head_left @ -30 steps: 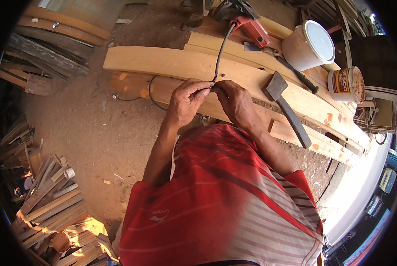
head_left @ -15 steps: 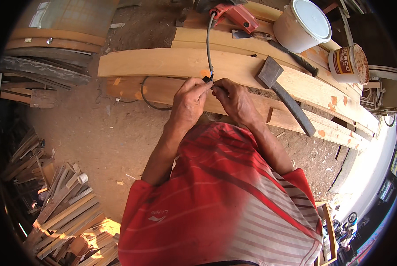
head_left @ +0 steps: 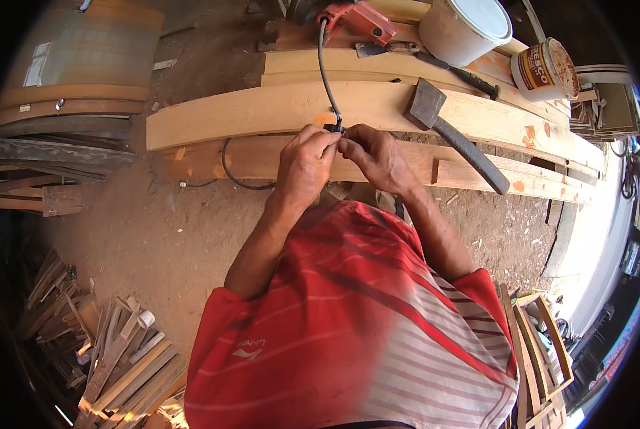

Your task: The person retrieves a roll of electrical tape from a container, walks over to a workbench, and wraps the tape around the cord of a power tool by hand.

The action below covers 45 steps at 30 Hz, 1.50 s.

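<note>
A grey power cable (head_left: 323,71) runs down from a red power tool (head_left: 359,21) to my fingertips, where blue wire shows near its end along with a small black piece. My left hand (head_left: 305,159) is closed in a pinch on this cable end. Close against it, my right hand (head_left: 377,159) pinches at the same spot, thumb and forefinger pressed together; the exact bit between them is too small to make out. Both hands are above the pale wooden boards (head_left: 248,107). A mallet (head_left: 427,105) with a dark block head and long black handle rests on the boards to their right.
Behind the mallet lie a scraper (head_left: 377,48) and a black-handled tool (head_left: 470,80). A white lidded bucket (head_left: 456,36) and a smaller labelled tub (head_left: 538,75) stand at the far right. More cable (head_left: 227,168) loops left of my hands. Scrap wood (head_left: 130,365) is heaped at lower left.
The whole view has shifted slightly, with the boards and buckets now further left and higher. My hands stay together on the cable end, with the fingers only slightly moved.
</note>
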Each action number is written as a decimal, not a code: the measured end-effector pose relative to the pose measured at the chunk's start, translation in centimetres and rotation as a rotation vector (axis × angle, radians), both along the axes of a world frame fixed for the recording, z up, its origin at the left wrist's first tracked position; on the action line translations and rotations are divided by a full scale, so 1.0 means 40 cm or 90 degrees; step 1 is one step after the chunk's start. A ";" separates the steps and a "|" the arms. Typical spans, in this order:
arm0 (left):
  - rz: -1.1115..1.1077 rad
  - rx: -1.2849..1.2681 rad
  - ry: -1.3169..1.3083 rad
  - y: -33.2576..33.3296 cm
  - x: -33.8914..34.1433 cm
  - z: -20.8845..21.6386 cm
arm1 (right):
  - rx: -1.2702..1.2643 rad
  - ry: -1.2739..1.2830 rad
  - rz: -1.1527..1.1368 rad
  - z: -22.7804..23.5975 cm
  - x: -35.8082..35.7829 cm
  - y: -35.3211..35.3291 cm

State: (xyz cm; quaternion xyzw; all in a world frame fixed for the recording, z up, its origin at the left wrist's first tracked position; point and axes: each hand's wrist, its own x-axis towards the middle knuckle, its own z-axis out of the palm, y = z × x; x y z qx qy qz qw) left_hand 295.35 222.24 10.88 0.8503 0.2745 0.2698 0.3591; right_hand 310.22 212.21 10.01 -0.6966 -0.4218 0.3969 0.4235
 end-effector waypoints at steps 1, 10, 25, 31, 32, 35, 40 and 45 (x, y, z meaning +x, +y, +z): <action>-0.009 -0.006 -0.002 0.006 -0.006 -0.005 | -0.006 -0.002 -0.009 -0.007 -0.010 0.000; -0.127 -0.059 -0.048 0.056 -0.013 -0.017 | -0.079 0.013 -0.075 -0.002 -0.032 0.007; 0.044 -0.129 -0.112 0.047 -0.049 -0.017 | 0.115 -0.405 0.055 0.068 -0.066 0.053; 0.104 -0.048 -0.141 0.044 -0.060 0.000 | 0.160 -0.473 0.140 0.098 -0.063 0.100; 0.102 -0.011 -0.156 0.046 -0.061 0.009 | 0.165 -0.472 0.149 0.104 -0.062 0.105; 0.109 0.022 -0.181 0.044 -0.065 0.026 | 0.196 -0.545 0.199 0.123 -0.065 0.113; 0.117 0.027 -0.190 0.045 -0.066 0.039 | 0.199 -0.629 0.247 0.145 -0.065 0.119; 0.124 0.066 -0.181 0.050 -0.063 0.033 | 0.220 -0.635 0.273 0.162 -0.049 0.125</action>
